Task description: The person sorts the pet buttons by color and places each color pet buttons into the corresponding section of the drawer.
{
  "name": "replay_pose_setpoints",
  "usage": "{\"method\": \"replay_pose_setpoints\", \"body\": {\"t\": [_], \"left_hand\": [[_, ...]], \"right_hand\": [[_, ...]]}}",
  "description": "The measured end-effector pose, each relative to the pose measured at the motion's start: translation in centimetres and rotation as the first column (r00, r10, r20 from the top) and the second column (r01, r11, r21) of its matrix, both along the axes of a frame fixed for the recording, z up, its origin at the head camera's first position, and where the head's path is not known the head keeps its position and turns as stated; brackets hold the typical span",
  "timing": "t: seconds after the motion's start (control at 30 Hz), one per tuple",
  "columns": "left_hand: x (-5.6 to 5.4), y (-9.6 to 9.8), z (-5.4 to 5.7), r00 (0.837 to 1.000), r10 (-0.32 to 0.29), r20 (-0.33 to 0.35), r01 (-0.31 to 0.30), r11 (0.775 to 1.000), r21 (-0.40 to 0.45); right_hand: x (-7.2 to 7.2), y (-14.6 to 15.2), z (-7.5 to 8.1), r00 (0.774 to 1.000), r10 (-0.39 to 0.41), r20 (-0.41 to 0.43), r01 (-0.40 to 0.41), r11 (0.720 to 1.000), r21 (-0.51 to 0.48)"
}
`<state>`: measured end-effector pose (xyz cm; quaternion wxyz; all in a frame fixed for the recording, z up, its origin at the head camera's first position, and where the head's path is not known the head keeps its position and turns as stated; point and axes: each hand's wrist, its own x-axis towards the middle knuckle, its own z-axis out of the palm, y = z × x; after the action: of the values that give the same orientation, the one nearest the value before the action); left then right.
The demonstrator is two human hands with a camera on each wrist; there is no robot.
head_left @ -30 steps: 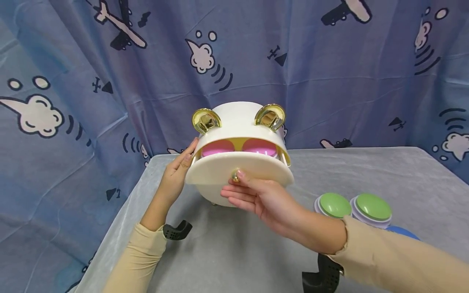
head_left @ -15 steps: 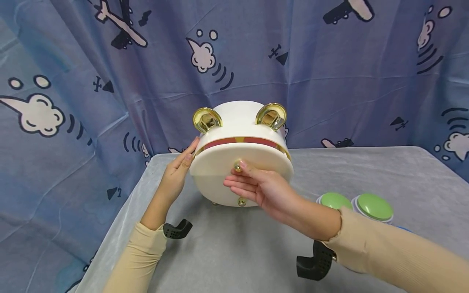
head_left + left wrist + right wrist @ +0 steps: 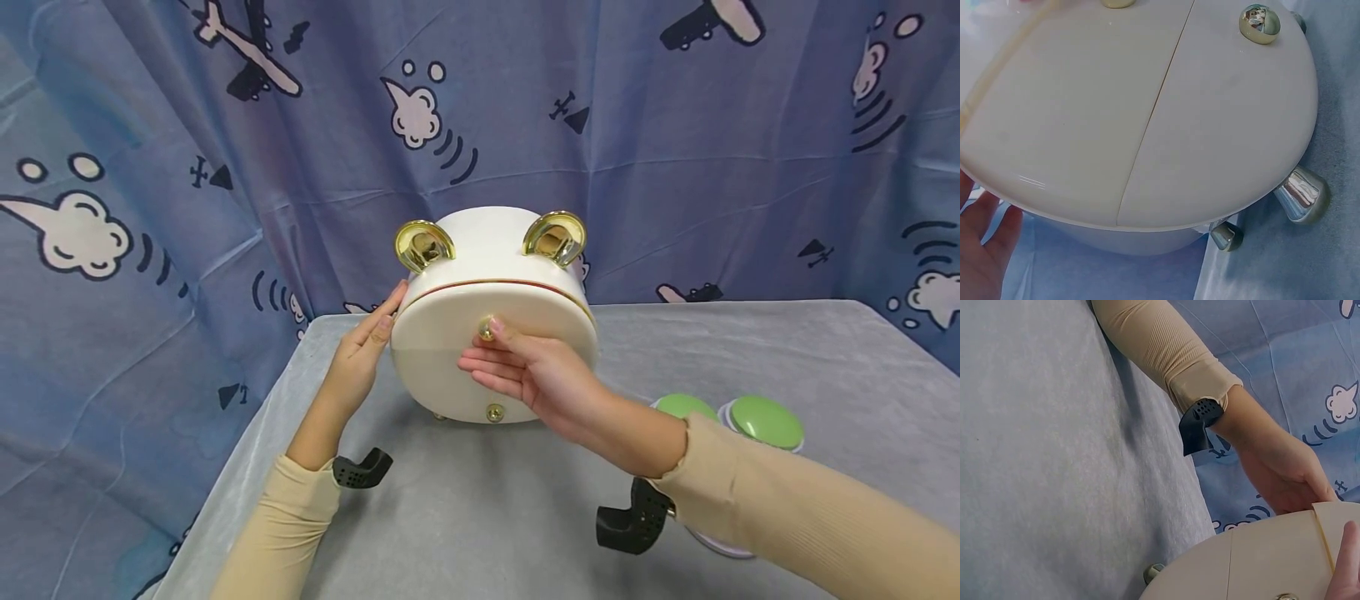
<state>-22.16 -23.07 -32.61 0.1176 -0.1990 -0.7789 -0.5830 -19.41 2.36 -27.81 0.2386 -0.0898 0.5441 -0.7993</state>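
Note:
A rounded white box [image 3: 487, 242] with two gold ears stands on small gold feet in the head view. Its front door [image 3: 431, 350] lies nearly flush, with a thin reddish line along the top edge. My right hand [image 3: 547, 375] pinches the door's gold knob [image 3: 487, 328] between thumb and index finger; the other fingers are extended. Against the box's left side rests my left hand [image 3: 356, 358], fingers straight. In the left wrist view its fingers [image 3: 1004, 234] touch the box's edge, and a lower gold knob [image 3: 1260, 24] shows. The box's inside is hidden.
Two green-topped round containers [image 3: 765, 421] stand to the right on the grey cloth-covered table [image 3: 465, 517], partly behind my right sleeve. A white rim [image 3: 720, 546] shows under that sleeve. A blue patterned curtain [image 3: 487, 108] hangs behind the box.
My right hand has swung the door up by its knob, covering the opening and the pink round things inside. My left hand has stayed against the box's side.

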Motion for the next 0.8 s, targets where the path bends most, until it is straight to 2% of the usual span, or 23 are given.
{"method": "replay_pose_setpoints", "body": {"t": [0.47,0.8], "left_hand": [[-0.08,0.14,-0.01,1.0,-0.007,-0.011,0.007,1.0,0.008],[0.06,0.13,0.14,1.0,-0.005,0.012,0.005,1.0,0.012]], "right_hand": [[-0.94,0.2,-0.39,1.0,0.001,-0.029,-0.001,1.0,0.002],[-0.97,0.09,-0.27,0.999,0.0,-0.041,0.002,0.999,0.034]]}}
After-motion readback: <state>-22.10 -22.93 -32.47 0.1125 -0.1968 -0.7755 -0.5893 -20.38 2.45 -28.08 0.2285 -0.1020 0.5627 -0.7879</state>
